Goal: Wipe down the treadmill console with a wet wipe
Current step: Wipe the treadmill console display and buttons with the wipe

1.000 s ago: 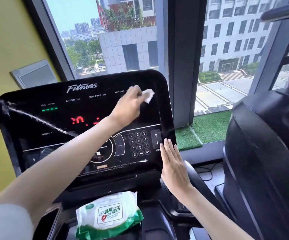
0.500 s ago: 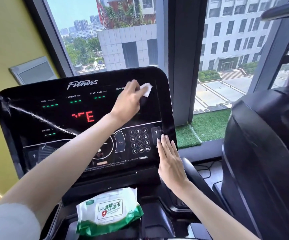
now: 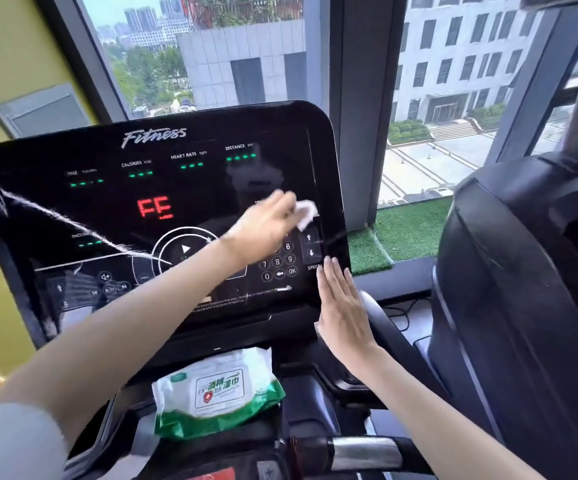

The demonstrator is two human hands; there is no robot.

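Note:
The black glossy treadmill console (image 3: 114,209) fills the middle of the view, lit with green dashes and a red "FE". My left hand (image 3: 263,226) reaches across it and presses a crumpled white wet wipe (image 3: 306,213) against the right part of the screen, just above the number keypad. My right hand (image 3: 344,306) lies flat, fingers together, on the console's lower right edge beside the speed arrows. A white streak runs across the left half of the screen.
A green and white pack of wet wipes (image 3: 216,393) lies in the tray below the console. A second black machine (image 3: 522,289) stands close on the right. Windows and a dark pillar (image 3: 360,81) are behind the console; a yellow wall (image 3: 10,46) is at left.
My left hand has slid the wipe down from the top right of the screen to just above the keypad. The right hand stays on the console's edge. The display now reads "FE".

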